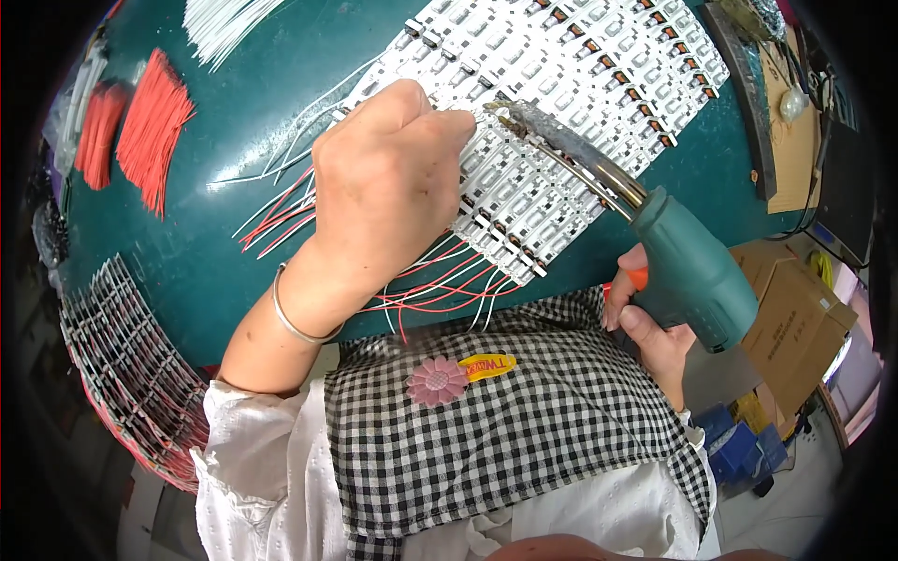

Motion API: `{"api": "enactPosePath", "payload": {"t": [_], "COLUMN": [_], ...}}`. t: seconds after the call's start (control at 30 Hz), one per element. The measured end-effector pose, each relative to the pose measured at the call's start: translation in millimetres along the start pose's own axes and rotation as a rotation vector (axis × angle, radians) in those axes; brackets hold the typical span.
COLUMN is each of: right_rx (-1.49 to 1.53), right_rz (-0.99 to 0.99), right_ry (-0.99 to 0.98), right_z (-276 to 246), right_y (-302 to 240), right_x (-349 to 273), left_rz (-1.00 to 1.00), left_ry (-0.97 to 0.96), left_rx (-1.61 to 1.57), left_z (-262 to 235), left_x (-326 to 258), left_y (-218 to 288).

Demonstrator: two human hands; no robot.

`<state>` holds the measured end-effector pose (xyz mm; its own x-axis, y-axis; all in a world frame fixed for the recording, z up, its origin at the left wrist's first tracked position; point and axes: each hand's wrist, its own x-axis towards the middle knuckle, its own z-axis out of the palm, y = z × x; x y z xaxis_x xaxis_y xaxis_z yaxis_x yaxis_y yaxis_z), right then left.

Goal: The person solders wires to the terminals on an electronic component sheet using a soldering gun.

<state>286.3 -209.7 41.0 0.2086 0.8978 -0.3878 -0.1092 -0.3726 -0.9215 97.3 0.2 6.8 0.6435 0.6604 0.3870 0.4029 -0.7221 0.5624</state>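
Note:
My right hand [650, 323] is closed round the orange-triggered handle of a green soldering gun [697, 271]. Its metal barrel slants up and left, and the dark tip lies over a panel of white circuit boards [561, 103]. My left hand [388, 178] is closed with the fingers pinched over the panel's left part, just left of the tip. What the pinch holds is hidden behind the hand. Red and white wires [430, 294] stick out from the panel's near edge, and more wires [276, 220] emerge left of my left hand.
Red wire bundles [154, 131] and a white wire bundle [224, 23] lie on the green table [224, 309]. A stack of wired strips [136, 365] curves at the left. A dark bar [744, 103] borders the right side. Cardboard boxes [795, 327] and blue bins [744, 449] stand at right.

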Motion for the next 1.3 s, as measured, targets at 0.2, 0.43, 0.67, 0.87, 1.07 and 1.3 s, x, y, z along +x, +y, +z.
{"api": "enactPosePath", "payload": {"t": [0.2,0.43,0.67,0.87,1.07,1.3], "right_rx": [0.011,-0.008,-0.054,0.133,0.116,0.125], "right_rz": [-0.002,0.056,0.079,-0.093,-0.150,-0.080], "right_ry": [-0.001,0.061,0.016,0.139,0.176,0.147], "right_z": [0.0,4.7,-0.5,7.8,5.1,-3.8], "right_y": [0.3,-0.4,5.2,-4.7,-3.0,-4.8], "right_x": [-1.0,-0.8,-1.0,7.0,3.3,-7.9], "left_rz": [-0.004,0.013,-0.023,-0.027,-0.036,0.181], "left_ry": [0.021,-0.027,-0.063,-0.053,-0.065,0.049], "left_rx": [-0.044,0.021,0.020,0.021,0.029,0.121], "left_z": [0.9,-0.9,-1.0,0.0,-1.0,-0.7], "left_x": [-0.9,2.1,5.6,5.8,8.4,7.0], "left_y": [1.8,0.9,3.7,2.1,6.4,9.9]}}
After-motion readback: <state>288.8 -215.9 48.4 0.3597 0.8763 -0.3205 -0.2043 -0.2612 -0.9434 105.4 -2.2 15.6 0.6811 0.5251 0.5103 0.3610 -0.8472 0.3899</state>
